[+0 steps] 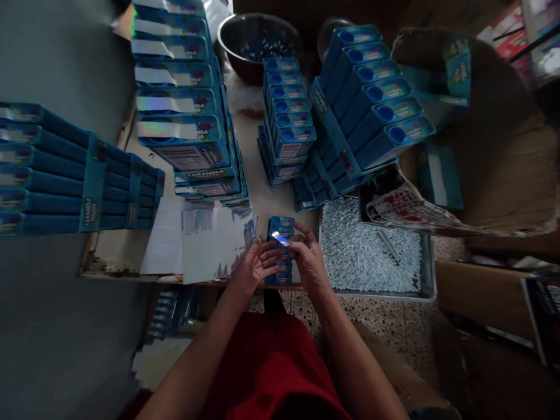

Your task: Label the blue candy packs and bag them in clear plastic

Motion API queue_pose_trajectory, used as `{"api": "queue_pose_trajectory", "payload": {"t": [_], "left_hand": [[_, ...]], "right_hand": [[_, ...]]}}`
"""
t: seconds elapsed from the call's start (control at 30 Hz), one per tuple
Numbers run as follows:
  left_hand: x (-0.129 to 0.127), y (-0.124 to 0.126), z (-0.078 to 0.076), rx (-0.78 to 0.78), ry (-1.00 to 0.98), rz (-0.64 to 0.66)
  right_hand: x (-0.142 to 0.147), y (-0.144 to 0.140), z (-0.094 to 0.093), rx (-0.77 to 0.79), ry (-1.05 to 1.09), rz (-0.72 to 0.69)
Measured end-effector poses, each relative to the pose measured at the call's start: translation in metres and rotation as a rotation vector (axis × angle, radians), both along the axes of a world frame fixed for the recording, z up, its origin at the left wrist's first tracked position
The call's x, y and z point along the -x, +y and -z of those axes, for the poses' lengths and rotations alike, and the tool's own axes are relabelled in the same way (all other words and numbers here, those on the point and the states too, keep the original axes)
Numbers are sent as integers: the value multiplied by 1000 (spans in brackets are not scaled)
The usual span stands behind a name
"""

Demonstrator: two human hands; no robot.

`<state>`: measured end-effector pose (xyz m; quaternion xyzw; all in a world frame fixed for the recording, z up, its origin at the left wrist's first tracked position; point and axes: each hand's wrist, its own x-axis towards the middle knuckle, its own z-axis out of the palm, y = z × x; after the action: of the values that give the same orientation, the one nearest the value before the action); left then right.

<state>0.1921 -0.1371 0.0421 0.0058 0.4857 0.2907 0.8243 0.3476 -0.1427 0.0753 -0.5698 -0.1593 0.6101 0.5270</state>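
Observation:
Between the thumb and fingers of my right hand (pixel 308 259) is a small shiny sticker (pixel 280 238), glinting silver and blue. My left hand (pixel 258 265) is open with its fingers spread, beside that sticker. Both hands are above a row of blue candy boxes (pixel 280 279) at the table's front edge, and they partly cover it. Left of my left hand lies a pale sheet (pixel 199 256) with reflective silver patches. It overlaps a plain white paper (pixel 161 236).
Tall stacks of blue boxes stand at the left (pixel 179 125), centre (pixel 291 119) and right (pixel 371 99). A metal bowl (pixel 227 44) sits behind. At right are a metal tray (pixel 431 274) of small pale pieces and an open cardboard box (pixel 503 175).

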Motion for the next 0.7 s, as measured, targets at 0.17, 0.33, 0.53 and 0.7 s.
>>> {"api": "queue_pose_trajectory", "payload": {"t": [0.17, 0.33, 0.53, 0.7], "left_hand": [[-4, 16, 3, -3, 56, -38], [-6, 28, 10, -152, 164, -41], [-20, 44, 29, -289, 451, -175], [-29, 55, 55, -377, 590, -272]], "right_hand": [[4, 6, -1, -14, -13, -56], [-1, 6, 10, 21, -102, -143], [-16, 34, 40, 131, -558, -124], [-14, 70, 55, 142, -965, -211]]}}
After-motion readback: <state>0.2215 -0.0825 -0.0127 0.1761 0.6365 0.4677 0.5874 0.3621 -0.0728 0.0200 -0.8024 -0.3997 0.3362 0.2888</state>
